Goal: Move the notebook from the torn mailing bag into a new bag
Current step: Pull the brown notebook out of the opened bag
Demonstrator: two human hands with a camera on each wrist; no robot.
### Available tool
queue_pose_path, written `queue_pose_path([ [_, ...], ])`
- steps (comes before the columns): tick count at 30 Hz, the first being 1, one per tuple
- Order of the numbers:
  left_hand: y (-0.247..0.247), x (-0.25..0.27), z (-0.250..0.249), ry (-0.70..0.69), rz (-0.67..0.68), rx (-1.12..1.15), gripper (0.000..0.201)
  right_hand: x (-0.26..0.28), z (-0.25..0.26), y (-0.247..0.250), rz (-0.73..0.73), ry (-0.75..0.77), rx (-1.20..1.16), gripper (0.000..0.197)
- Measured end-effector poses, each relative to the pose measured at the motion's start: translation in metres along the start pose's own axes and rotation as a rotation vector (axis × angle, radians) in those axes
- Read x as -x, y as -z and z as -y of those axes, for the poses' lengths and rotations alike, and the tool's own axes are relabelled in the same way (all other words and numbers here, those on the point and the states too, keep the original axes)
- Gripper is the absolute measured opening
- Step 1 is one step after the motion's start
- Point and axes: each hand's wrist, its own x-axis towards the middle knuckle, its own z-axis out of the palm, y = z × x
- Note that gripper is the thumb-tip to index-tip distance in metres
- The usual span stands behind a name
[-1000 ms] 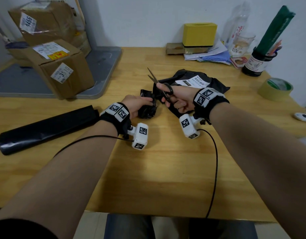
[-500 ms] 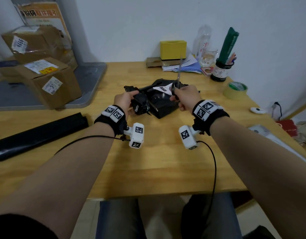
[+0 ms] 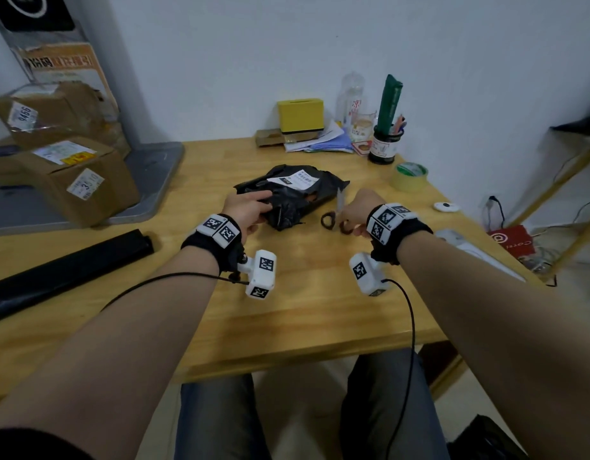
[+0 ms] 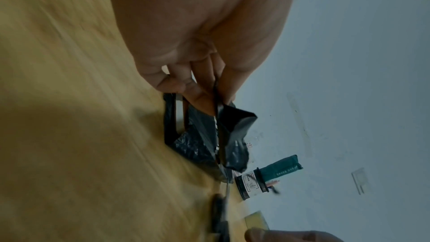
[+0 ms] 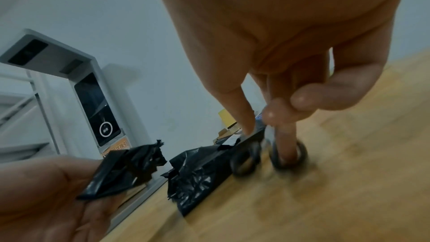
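The torn black mailing bag (image 3: 292,197) with a white label lies mid-table. My left hand (image 3: 250,207) pinches its ragged torn flap (image 4: 232,119) between thumb and fingers and lifts it off the open end. The notebook is not plainly seen; only a pale edge shows inside the opening in the left wrist view. My right hand (image 3: 355,212) holds the scissors (image 3: 335,217) just right of the bag, a finger through one black ring (image 5: 288,154), rings down at the wood. A flat black new bag (image 3: 64,273) lies at the table's left.
Cardboard boxes (image 3: 71,180) stand at the back left on a grey base. A yellow box (image 3: 300,116), papers, a bottle and a pen cup (image 3: 385,144) line the far edge. A tape roll (image 3: 410,177) sits at the right. The wooden table (image 3: 303,313) ends near my knees.
My right hand has brought the scissors down from above the bag to the table on its right. The bag lies flatter, and my left hand keeps the torn flap.
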Motion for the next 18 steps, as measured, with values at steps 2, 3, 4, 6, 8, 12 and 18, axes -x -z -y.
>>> queue_pose_path([
  [2,0.000,0.004,0.001,-0.009,0.008,-0.001,0.033,0.004,0.000,0.001,0.033,0.044,-0.045,0.008],
  [3,0.000,0.007,0.001,-0.012,0.013,0.002,0.032,0.005,0.001,0.001,0.041,0.056,-0.085,0.011],
  [4,-0.001,0.008,0.000,-0.015,0.017,0.001,0.031,0.007,0.003,0.001,0.047,0.061,-0.128,0.018],
  [6,-0.004,0.009,-0.003,-0.026,0.026,-0.030,0.028,0.009,0.011,0.001,0.046,0.088,-0.216,0.037],
  [8,-0.010,0.009,-0.006,-0.046,0.047,-0.074,0.023,0.013,0.021,0.002,0.094,0.127,-0.255,0.051],
  [12,-0.033,0.004,-0.015,-0.106,0.106,-0.135,0.018,0.010,0.022,0.004,0.131,0.198,-0.211,0.046],
  [18,-0.078,-0.018,-0.034,-0.126,0.072,-0.111,0.018,-0.016,-0.008,0.033,-0.081,0.016,-0.395,0.035],
])
